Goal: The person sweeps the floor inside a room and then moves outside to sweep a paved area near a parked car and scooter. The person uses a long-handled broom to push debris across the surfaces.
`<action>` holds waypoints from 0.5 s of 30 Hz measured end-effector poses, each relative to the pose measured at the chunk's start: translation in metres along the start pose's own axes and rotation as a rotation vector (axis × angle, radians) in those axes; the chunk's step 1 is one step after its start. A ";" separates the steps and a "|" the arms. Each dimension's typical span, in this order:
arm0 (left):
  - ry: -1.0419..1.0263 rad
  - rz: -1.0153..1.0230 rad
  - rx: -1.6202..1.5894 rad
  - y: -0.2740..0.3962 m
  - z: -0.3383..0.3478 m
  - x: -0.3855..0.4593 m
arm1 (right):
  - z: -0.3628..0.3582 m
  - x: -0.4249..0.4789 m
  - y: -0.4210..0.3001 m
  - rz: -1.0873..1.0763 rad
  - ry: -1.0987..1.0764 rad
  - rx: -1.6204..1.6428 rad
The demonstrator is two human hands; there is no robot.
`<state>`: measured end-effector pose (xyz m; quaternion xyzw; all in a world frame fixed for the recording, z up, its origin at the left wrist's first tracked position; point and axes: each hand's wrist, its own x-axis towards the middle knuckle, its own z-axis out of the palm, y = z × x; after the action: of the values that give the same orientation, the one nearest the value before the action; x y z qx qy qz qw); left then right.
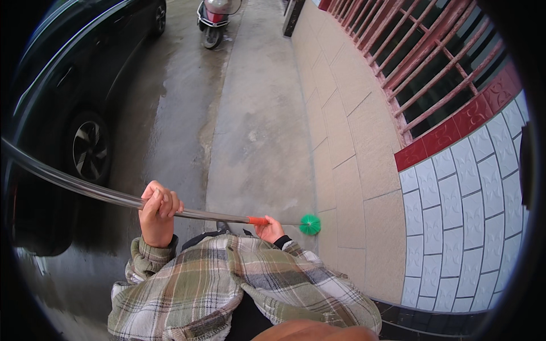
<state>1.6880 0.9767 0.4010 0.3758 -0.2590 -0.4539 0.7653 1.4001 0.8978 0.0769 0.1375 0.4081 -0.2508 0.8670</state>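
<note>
A long shiny metal pole (pixel 200 215) runs across in front of my body, and its far left end leaves the view. My left hand (pixel 158 211) is wrapped around the pole's middle stretch. My right hand (pixel 269 231) holds it lower down, at the end of an orange sleeve (pixel 257 221). Beyond that hand a thin rod leads to a round green bristle brush head (pixel 310 224). The brush head appears low, by the foot of the beige tiled wall (pixel 358 170); whether it touches the wall or floor I cannot tell.
A dark car (pixel 55 85) stands along the left. Ahead is a parked scooter (pixel 213 21) on the wet concrete floor (pixel 260 106). On the right, pink window bars (pixel 426 55) sit above red trim and white brick-pattern tiles (pixel 452 230). A dark post (pixel 293 19) rises ahead.
</note>
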 end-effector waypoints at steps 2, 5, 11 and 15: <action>-0.005 -0.012 -0.044 -0.005 -0.002 0.033 | 0.013 0.012 -0.017 0.003 -0.097 -0.028; -0.016 -0.021 -0.057 -0.011 -0.006 0.070 | 0.024 0.024 -0.029 -0.021 -0.102 0.014; -0.107 -0.055 -0.086 -0.018 -0.006 0.120 | 0.048 0.043 -0.048 -0.071 -0.068 0.055; -0.102 -0.066 -0.087 -0.021 -0.016 0.142 | 0.059 0.060 -0.061 -0.044 -0.002 0.057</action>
<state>1.7538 0.8500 0.3827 0.3269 -0.2653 -0.5084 0.7512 1.4366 0.8018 0.0653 0.1527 0.4026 -0.2815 0.8575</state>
